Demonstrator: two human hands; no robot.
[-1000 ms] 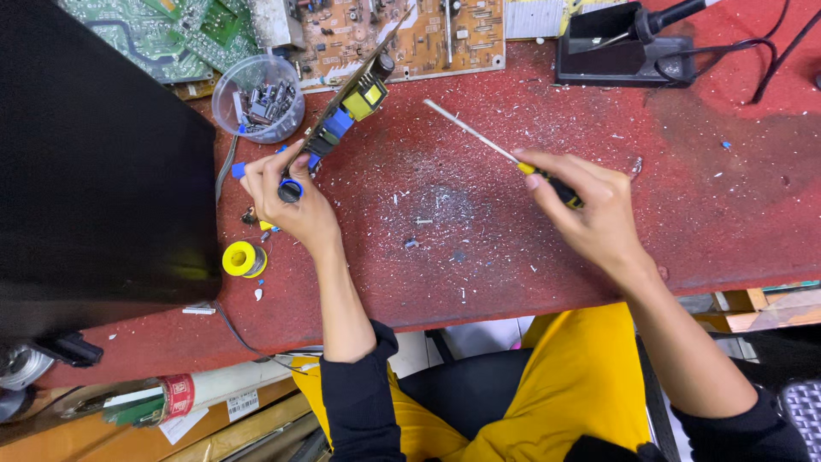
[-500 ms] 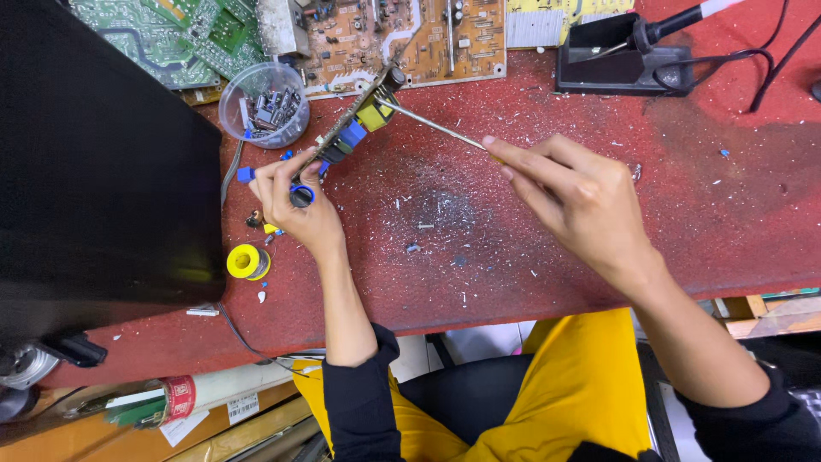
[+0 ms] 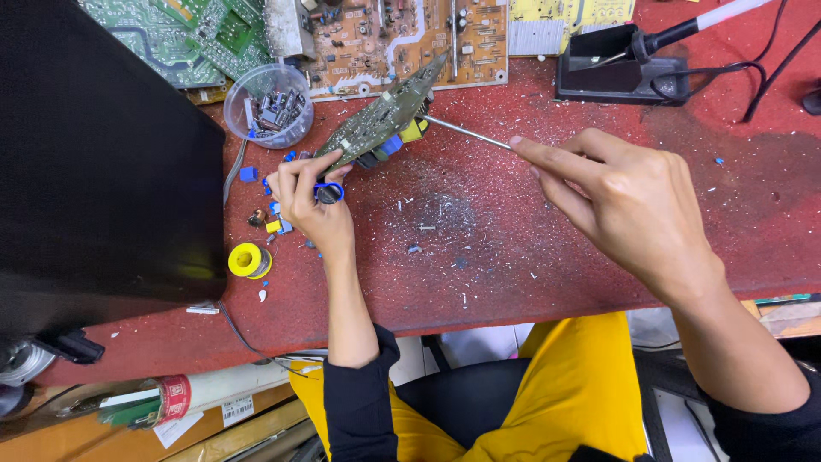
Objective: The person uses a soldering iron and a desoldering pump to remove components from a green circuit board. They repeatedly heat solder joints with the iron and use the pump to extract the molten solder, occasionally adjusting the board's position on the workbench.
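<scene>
**A:** What sits furthest left of the hands?

**B:** One large black panel [image 3: 94, 171], well left of the left hand. Just left of that hand lie one yellow spool of solder wire [image 3: 249, 260] and a scatter of small blue parts [image 3: 248, 174], too small to count exactly.

**A:** And above the left hand?

**B:** One clear plastic cup [image 3: 267, 104] of loose components, up and to its left.

**A:** The left hand itself?

**B:** The left hand [image 3: 315, 210] pinches one small green circuit board [image 3: 380, 120] by its lower end, tilted up off the red worktop [image 3: 479, 265], between the two hands.

**A:** The right hand?

**B:** The right hand [image 3: 620, 205] grips one thin metal-shafted tool [image 3: 466, 133]; its tip meets the board's underside by a yellow component.

**A:** Beyond the hands?

**B:** Three larger bare boards [image 3: 376, 38] lie along the far edge. Above the right hand stands one black soldering-iron stand [image 3: 616, 77], iron docked.
</scene>
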